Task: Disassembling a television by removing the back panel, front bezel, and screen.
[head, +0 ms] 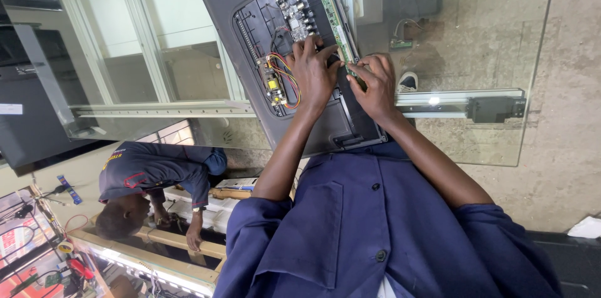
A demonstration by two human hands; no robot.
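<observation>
A: What is being worked on?

B: A flat-panel television (269,41) lying with its back cover off, so the circuit boards show; both hands are on it, over the long narrow green board (330,7) that runs along the edge of the opened bay.

A: And the hands themselves?

B: The left hand (315,72) lies spread, fingers bent, tips pressing down at the near end of that green strip; it grips nothing that I can see. The right hand (375,85) sits just beside it, touching the same spot, thumb and forefinger pinched together as if on a small connector or ribbon; what lies between them is too small to tell.

A: So which step is this, by your judgement?

B: It looks like seating or freeing a connection at the strip board's end; the left hand steadies, the right does the fine work. The next move would call for a careful pull or push in line with the board, with little force, since the part is thin.

A: What lies round about?

B: Just left of the left hand, a small power board (273,85) with a yellow part and a bunch of red and yellow wires (287,72); beyond the fingertips, the main board (297,13) with its row of sockets. The set rests on a glass desk (488,129) with a metal rail under it; below the glass, well apart, another person in a dark blue shirt (156,169) bends over a bench.
</observation>
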